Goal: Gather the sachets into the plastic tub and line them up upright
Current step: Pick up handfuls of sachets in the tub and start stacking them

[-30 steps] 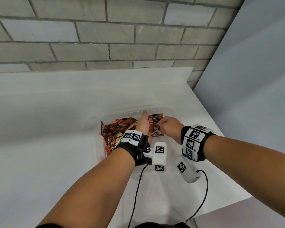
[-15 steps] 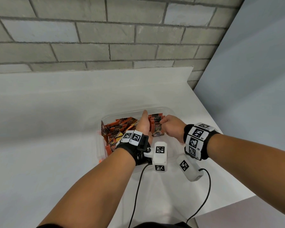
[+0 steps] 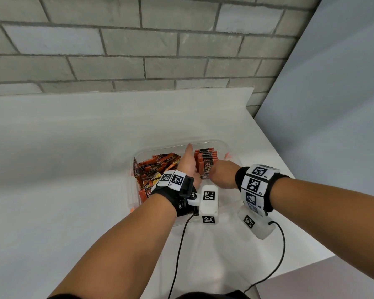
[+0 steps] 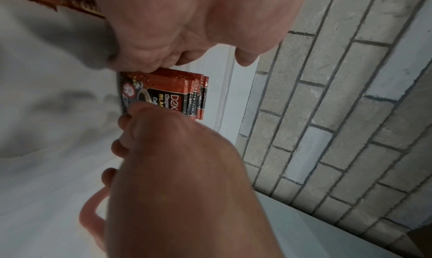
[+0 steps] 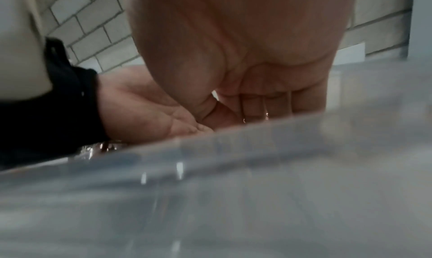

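Observation:
A clear plastic tub (image 3: 222,143) sits on the white table. Loose orange sachets (image 3: 158,167) lie jumbled in its left half. A row of upright sachets (image 3: 205,158) stands in the right half, also seen in the left wrist view as the upright row (image 4: 177,93). My left hand (image 3: 189,162) stands flat with straight fingers between the pile and the row, pressing the row's left side. My right hand (image 3: 221,173) pinches the front sachet (image 3: 206,169) at its lower right corner, thumb on its face (image 4: 145,108). The right wrist view shows only curled fingers (image 5: 257,106) behind the tub wall (image 5: 233,188).
A grey brick wall (image 3: 160,50) runs behind the table. The table's right edge (image 3: 289,169) lies close beside the tub, with a pale blue panel (image 3: 343,104) beyond it. Cables (image 3: 177,255) from the wrist cameras trail over the near table.
My right hand has stood a leaning sachet upright against the front of the row and still holds it. My left hand has stayed in place.

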Demonstrator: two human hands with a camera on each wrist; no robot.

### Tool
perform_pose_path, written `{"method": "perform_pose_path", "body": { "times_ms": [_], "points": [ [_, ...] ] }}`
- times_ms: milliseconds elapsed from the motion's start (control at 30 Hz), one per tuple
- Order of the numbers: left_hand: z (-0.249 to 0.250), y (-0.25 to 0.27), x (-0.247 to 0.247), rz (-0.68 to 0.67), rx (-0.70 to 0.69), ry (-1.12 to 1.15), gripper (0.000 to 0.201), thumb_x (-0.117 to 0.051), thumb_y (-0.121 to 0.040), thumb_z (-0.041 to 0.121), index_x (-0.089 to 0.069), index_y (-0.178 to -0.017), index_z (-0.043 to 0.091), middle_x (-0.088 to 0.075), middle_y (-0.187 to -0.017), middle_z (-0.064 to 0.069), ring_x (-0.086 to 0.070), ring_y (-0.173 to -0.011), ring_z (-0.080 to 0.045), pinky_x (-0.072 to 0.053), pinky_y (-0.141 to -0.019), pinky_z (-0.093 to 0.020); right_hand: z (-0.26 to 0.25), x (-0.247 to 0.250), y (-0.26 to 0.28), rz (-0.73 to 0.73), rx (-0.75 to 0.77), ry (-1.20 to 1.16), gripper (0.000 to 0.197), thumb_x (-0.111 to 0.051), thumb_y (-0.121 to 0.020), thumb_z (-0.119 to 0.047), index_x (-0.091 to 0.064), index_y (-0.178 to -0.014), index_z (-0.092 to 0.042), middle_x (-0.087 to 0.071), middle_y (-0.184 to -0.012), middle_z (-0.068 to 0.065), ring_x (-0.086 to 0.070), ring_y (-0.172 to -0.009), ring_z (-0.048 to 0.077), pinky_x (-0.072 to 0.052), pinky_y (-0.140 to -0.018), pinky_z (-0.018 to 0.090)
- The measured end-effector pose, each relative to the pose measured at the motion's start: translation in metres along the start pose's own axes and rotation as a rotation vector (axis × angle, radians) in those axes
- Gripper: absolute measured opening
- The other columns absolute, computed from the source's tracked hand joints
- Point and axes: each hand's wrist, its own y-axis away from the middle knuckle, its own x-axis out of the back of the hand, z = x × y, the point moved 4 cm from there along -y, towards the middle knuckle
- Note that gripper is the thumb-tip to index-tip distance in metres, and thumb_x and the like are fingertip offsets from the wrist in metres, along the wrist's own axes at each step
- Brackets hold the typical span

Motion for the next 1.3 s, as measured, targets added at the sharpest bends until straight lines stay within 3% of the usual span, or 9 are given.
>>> {"method": "perform_pose_path", "body": {
  "times_ms": [100,200,333,433,533,633,1100,1233,1300],
  "points": [
    [-0.001,-0.002,0.001,0.008,0.003,0.014,0.068,-0.04,-0.098,0.052,-0.032,-0.144,0.003,-0.042,-0.143,-0.024,-0.048,-0.127,-0.036,-0.038,-0.106,-0.049,-0.004,-0.002,-0.005,0.001,0.0,0.095,0.014,-0.045,-0.091,-0.013,-0.058,-0.088,-0.01,-0.06,-0.101,0.015,-0.045,-0.082,0.022,-0.039,-0.074,0.032],
    [-0.001,-0.003,0.002,0.009,0.008,0.014,0.07,-0.042,-0.096,0.054,-0.034,-0.144,0.004,-0.045,-0.142,-0.023,-0.048,-0.127,-0.035,-0.036,-0.108,-0.051,-0.008,-0.002,-0.007,0.001,0.022,0.119,0.028,-0.049,-0.09,-0.016,-0.063,-0.111,-0.006,-0.063,-0.113,0.016,-0.045,-0.083,0.021,-0.038,-0.072,0.031],
    [-0.001,-0.004,0.003,0.005,0.015,-0.001,0.072,-0.041,-0.095,0.056,-0.033,-0.144,0.003,-0.045,-0.142,-0.022,-0.048,-0.127,-0.033,-0.036,-0.108,-0.049,-0.014,-0.005,-0.005,-0.02,0.046,0.173,0.028,-0.05,-0.092,-0.017,-0.062,-0.116,-0.006,-0.063,-0.11,0.014,-0.045,-0.083,0.019,-0.038,-0.06,0.027],
    [-0.002,-0.005,0.004,0.009,0.018,-0.01,0.075,-0.04,-0.095,0.057,-0.032,-0.145,0.002,-0.047,-0.141,-0.021,-0.049,-0.126,-0.033,-0.036,-0.109,-0.049,-0.015,-0.005,-0.001,-0.049,0.057,0.224,0.028,-0.051,-0.093,-0.016,-0.063,-0.115,-0.004,-0.06,-0.1,0.014,-0.045,-0.082,0.02,-0.039,-0.063,0.029],
    [-0.002,-0.007,0.004,0.009,0.019,-0.031,0.075,-0.039,-0.095,0.057,-0.03,-0.146,0.003,-0.044,-0.143,-0.021,-0.047,-0.129,-0.032,-0.033,-0.11,-0.049,-0.016,-0.005,-0.001,-0.096,0.044,0.297,0.02,-0.047,-0.095,-0.017,-0.063,-0.092,-0.003,-0.061,-0.093,0.009,-0.045,-0.071,0.02,-0.037,-0.061,0.026],
    [-0.002,-0.007,0.004,0.004,0.013,-0.042,0.075,-0.038,-0.096,0.056,-0.028,-0.147,0.002,-0.043,-0.144,-0.021,-0.045,-0.131,-0.032,-0.032,-0.111,-0.048,-0.016,-0.006,-0.005,-0.099,-0.002,0.32,0.036,-0.043,-0.097,-0.019,-0.04,-0.062,-0.011,-0.043,-0.068,0.002,-0.041,-0.059,0.015,-0.031,-0.051,0.021],
    [-0.004,-0.016,0.008,0.022,0.008,-0.059,0.082,-0.039,-0.093,0.061,-0.026,-0.148,0.001,-0.043,-0.144,-0.023,-0.043,-0.133,-0.033,-0.028,-0.113,-0.049,-0.01,-0.005,-0.006,-0.042,-0.038,0.177,0.034,-0.046,-0.094,-0.016,-0.038,-0.061,-0.01,-0.042,-0.065,0.003,-0.04,-0.056,0.013,-0.031,-0.05,0.022],
    [-0.004,-0.019,0.008,0.003,-0.009,-0.109,0.079,-0.035,-0.096,0.059,-0.028,-0.146,-0.002,-0.044,-0.142,-0.024,-0.051,-0.122,-0.032,-0.041,-0.094,-0.039,-0.006,-0.002,-0.003,0.001,-0.059,0.136,0.033,-0.046,-0.093,-0.016,-0.038,-0.061,-0.01,-0.043,-0.065,0.003,-0.043,-0.059,0.016,-0.029,-0.049,0.023],
    [-0.005,-0.022,0.008,-0.011,-0.012,-0.113,0.077,-0.035,-0.097,0.057,-0.029,-0.145,-0.002,-0.044,-0.142,-0.023,-0.05,-0.123,-0.032,-0.041,-0.095,-0.039,-0.005,-0.001,-0.002,0.012,-0.07,0.125,0.033,-0.045,-0.093,-0.015,-0.038,-0.061,-0.01,-0.042,-0.065,0.003,-0.041,-0.057,0.014,-0.028,-0.048,0.023]
  ]
}}
